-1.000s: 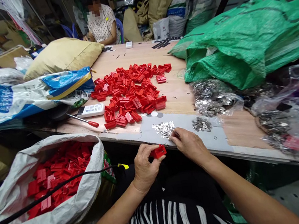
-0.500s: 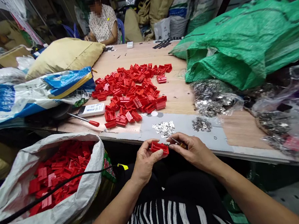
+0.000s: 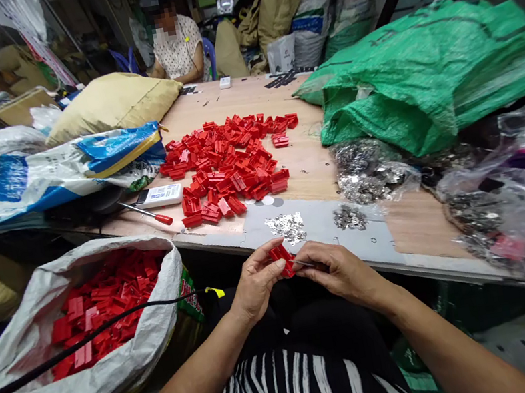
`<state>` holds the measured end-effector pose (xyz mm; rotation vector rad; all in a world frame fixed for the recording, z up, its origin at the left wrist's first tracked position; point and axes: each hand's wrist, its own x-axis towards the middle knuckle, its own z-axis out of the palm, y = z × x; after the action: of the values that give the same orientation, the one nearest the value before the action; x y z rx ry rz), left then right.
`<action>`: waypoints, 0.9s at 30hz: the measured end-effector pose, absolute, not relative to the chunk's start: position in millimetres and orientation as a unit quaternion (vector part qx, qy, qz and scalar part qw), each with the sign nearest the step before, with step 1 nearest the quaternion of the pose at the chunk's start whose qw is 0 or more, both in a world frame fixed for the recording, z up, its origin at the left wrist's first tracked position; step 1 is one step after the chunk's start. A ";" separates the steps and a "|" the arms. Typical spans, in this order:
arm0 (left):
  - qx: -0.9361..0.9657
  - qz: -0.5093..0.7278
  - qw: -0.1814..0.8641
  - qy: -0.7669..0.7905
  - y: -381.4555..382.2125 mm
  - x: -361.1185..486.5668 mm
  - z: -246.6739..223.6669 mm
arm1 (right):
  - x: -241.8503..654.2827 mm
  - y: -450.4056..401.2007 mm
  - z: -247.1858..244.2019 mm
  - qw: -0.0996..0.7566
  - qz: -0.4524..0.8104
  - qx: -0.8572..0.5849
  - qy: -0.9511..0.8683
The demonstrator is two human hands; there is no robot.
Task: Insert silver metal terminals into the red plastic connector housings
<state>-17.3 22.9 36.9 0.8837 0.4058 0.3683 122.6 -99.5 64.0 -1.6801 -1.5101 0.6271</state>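
My left hand [image 3: 255, 280] pinches a small red plastic part [image 3: 281, 257] between thumb and fingers, just off the table's front edge. My right hand [image 3: 339, 268] is closed around a slim tool with a thin metal shaft [image 3: 303, 263], which looks like a screwdriver. The shaft points left, its tip at the red part; its handle is hidden in my palm. Just beyond my hands, a pile of shiny flat metal pieces [image 3: 286, 227] lies on a grey sheet [image 3: 319, 213]. A smaller metal pile [image 3: 349, 216] sits to its right.
Loose red parts [image 3: 230, 161] cover the table's middle. An open white sack [image 3: 15, 321] of red parts stands at left. A red-handled screwdriver [image 3: 163, 219] lies beside a white box [image 3: 159, 196]. A green sack [image 3: 424, 73] and metal-filled bags are at right. Another person [image 3: 178, 49] sits opposite.
The red part has turned in my left hand and now stands more steeply. My right hand has rolled over a little, and the tool's handle is no longer visible.
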 end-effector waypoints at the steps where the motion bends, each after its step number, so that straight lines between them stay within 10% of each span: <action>1: 0.428 0.176 0.866 0.191 22.6 -17.1 36.2 | 123.0 -99.9 63.1 0.390 0.255 -0.658 -0.592; 11: 0.490 0.202 0.831 0.170 26.4 -11.9 25.5 | 129.4 -104.0 53.9 0.438 0.267 -0.683 -0.520; 20: 0.805 0.295 0.496 0.139 54.2 2.9 14.8 | 133.5 -92.0 36.6 0.362 0.138 -0.759 -0.523; 27: 0.851 0.262 0.440 0.120 61.8 13.6 7.4 | 135.6 -85.2 32.6 0.347 0.138 -0.768 -0.521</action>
<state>13.6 61.8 7.4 2.1131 0.2993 0.6512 135.6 -85.2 32.6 -1.9911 -1.3519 0.3573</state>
